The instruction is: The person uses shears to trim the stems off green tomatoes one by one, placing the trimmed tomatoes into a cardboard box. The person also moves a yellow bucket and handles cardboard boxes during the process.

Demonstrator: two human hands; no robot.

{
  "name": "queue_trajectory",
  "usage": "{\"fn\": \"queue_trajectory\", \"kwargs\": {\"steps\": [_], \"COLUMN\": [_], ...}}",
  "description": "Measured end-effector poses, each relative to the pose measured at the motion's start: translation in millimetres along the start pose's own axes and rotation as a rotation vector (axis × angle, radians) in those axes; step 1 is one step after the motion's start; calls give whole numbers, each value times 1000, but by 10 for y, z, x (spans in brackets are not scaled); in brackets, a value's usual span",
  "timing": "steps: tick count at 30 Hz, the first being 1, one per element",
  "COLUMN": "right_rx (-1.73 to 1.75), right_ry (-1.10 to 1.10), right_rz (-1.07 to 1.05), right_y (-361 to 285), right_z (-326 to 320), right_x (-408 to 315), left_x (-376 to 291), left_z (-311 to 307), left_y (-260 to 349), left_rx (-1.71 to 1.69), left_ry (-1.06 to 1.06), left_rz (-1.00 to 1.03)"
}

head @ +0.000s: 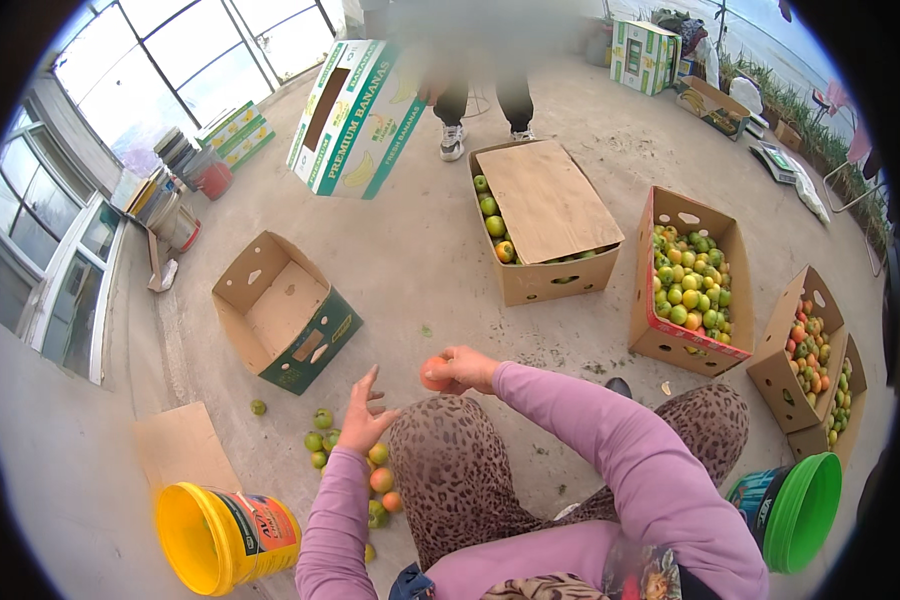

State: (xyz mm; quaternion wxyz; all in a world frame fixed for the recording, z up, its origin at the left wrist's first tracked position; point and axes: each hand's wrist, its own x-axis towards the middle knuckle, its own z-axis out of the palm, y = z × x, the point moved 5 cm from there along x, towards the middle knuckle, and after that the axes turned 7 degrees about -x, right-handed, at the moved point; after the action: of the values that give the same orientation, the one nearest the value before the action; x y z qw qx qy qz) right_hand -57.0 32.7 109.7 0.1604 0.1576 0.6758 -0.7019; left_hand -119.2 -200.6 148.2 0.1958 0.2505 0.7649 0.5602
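Note:
In my right hand is a reddish-orange tomato, held just above my knee. My left hand hangs with its fingers apart and nothing in it. Below and around that hand, several loose green and orange tomatoes lie on the concrete floor. Beyond both hands stands an open cardboard box with a dark green outer side; its visible bottom is bare. Part of the tomato is hidden by my fingers.
Tomato-filled boxes stand ahead and right: one under a cardboard sheet, one red-rimmed box, one box farther right. A yellow bucket lies left, a green bucket right. A person ahead holds a banana carton.

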Motion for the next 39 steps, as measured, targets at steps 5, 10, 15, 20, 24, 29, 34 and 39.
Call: {"fn": "queue_trajectory", "kwargs": {"steps": [5,10,15,20,24,29,34,39], "right_rx": [-212,-1237,-1332,-1285,-1224,-1232,-1244,-1094], "right_ry": [-216,806,1014,958,997,1031,1065,787], "right_rz": [-78,-141,47,124,34,16,-179,-214], "right_y": [-208,-318,-82,178,173,171,-71,-461], "right_z": [-282,-2182,-3285,-3545,-3601,-3704,-3759,-3685], "right_x": [77,45,76,152,100,-15,-199,-464], "left_x": [767,334,-396,-510,-528,-313,157,1060], "left_z": [697,763,821,875,857,878,760,327], "left_y": [-229,-1502,-2092,-2095,-2064,-2157,-1992,-1153], "left_rx": [283,584,857,1067,1110,1066,809,308], "left_ry": [-124,-358,-320,-424,-440,-388,-245,161], "left_rz": [209,-248,-521,-452,-396,-342,-481,-218]}}
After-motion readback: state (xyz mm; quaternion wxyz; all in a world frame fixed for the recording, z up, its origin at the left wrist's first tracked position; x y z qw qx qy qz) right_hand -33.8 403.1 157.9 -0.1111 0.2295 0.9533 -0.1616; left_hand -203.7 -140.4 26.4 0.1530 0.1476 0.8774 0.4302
